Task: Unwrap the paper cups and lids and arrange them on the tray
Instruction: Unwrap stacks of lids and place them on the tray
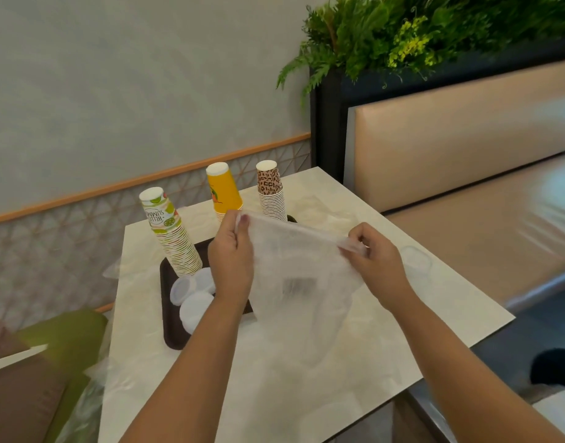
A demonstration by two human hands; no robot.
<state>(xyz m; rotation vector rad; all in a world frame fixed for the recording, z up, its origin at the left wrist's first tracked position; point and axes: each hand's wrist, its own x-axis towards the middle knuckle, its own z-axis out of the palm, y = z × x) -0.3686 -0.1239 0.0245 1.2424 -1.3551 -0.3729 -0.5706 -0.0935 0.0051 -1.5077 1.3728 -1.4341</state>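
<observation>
Three upside-down stacks of paper cups stand on a dark brown tray [169, 327]: a lime-printed stack [170, 233], a yellow stack [223, 191] and a leopard-print stack [271, 193]. Several white lids [191, 295] lie on the tray's near left part. My left hand [231, 257] and my right hand [375, 262] each pinch the top edge of a clear plastic wrapper [300, 276], stretched between them above the table and hanging down in front of the tray. What the wrapper holds is blurred.
The pale marble table [274, 394] carries crumpled clear plastic at its left edge [115, 270], and a clear lid-like object [417, 259] lies near its right edge. A beige padded bench [466, 174] runs along the right. A green cushion [63, 337] sits at the lower left.
</observation>
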